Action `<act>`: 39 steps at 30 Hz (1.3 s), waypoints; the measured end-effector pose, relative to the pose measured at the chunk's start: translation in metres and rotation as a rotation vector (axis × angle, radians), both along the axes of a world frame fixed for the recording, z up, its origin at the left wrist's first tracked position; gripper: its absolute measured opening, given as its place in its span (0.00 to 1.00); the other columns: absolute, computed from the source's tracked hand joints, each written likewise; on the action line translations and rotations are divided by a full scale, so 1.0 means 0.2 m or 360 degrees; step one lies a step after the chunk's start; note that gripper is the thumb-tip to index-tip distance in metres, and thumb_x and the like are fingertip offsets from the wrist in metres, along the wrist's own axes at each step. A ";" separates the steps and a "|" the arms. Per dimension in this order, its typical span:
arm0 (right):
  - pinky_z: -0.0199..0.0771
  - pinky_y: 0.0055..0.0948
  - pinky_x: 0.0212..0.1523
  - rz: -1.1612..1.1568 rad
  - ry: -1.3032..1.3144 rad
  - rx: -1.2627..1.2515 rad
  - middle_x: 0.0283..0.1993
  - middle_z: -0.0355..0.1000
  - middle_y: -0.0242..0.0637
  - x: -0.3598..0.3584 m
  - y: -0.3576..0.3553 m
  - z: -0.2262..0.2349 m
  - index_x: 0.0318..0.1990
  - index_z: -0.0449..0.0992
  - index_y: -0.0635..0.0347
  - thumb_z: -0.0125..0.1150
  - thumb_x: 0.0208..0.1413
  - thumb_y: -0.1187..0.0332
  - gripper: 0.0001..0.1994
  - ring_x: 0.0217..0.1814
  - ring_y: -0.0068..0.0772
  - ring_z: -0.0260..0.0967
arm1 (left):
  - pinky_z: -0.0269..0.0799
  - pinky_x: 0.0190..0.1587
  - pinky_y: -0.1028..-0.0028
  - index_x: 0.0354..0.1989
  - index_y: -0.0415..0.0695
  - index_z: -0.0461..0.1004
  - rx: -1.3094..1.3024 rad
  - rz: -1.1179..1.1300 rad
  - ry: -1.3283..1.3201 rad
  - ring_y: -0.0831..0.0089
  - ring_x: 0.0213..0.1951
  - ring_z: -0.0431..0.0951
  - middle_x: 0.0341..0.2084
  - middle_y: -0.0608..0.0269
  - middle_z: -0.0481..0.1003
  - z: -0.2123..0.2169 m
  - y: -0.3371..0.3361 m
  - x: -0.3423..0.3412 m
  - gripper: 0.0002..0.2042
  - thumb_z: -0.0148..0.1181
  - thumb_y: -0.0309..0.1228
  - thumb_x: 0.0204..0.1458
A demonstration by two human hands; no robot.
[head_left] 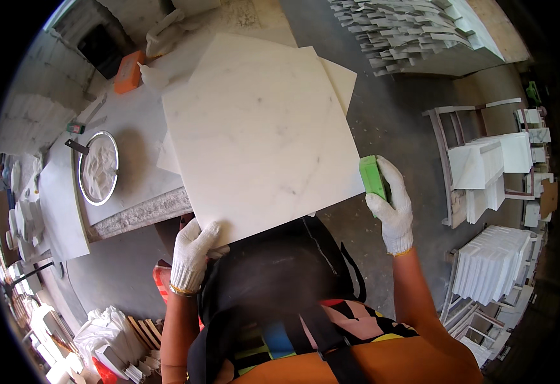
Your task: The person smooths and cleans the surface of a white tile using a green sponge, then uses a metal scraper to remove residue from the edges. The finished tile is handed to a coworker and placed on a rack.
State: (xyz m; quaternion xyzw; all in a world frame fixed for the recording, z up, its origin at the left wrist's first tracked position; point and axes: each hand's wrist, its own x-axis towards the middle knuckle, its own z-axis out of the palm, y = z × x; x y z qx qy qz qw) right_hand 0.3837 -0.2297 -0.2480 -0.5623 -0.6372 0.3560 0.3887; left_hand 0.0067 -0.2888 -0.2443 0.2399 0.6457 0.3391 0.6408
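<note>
Stone bench, with a grey-veined white marble tile jutting past its edge toward me.
The tile overlies other pale pieces; my gloved left hand is clamped on its near-left corner, thumb above. Risk, in my judgement: a slackened left grip could let the overhanging tile slide or tip, and hard pressure could chip its edge. On the bench, a round metal-rimmed basin contains rumpled white material, cloth or paste, I cannot tell; a dark tool handle crosses its rim. My gloved right hand is closed around a green block at the tile's right edge; contact unconfirmed.
</note>
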 end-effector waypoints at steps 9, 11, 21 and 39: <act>0.60 0.32 0.67 -0.0230 0.0545 -0.0364 0.66 0.65 0.39 -0.04 0.11 -0.03 0.67 0.64 0.66 0.63 0.56 0.62 0.33 0.68 0.31 0.61 | 0.74 0.28 0.82 0.49 0.34 0.73 0.0001 -0.0097 0.0059 0.77 0.25 0.79 0.31 0.61 0.78 -0.01 0.01 -0.02 0.21 0.57 0.43 0.62; 0.60 0.32 0.67 -0.0179 0.0449 -0.0309 0.66 0.66 0.39 -0.03 0.05 -0.01 0.68 0.64 0.65 0.63 0.55 0.61 0.34 0.68 0.31 0.61 | 0.74 0.28 0.82 0.49 0.34 0.74 0.0011 -0.0009 0.0025 0.77 0.25 0.79 0.31 0.61 0.78 -0.02 -0.01 0.00 0.21 0.57 0.43 0.61; 0.61 0.31 0.66 -0.0244 0.0599 -0.0401 0.66 0.65 0.41 -0.04 0.07 -0.04 0.68 0.63 0.65 0.63 0.58 0.59 0.33 0.68 0.31 0.60 | 0.74 0.28 0.81 0.50 0.34 0.74 -0.0024 -0.0056 0.0064 0.76 0.26 0.79 0.34 0.61 0.79 -0.01 0.00 -0.02 0.20 0.59 0.41 0.61; 0.64 0.35 0.67 0.0023 -0.0137 0.0301 0.68 0.64 0.46 -0.04 0.09 -0.06 0.65 0.67 0.62 0.68 0.53 0.65 0.31 0.69 0.41 0.63 | 0.75 0.29 0.81 0.49 0.34 0.74 0.0023 -0.0027 0.0023 0.75 0.25 0.80 0.33 0.61 0.79 -0.02 -0.01 -0.01 0.19 0.57 0.40 0.62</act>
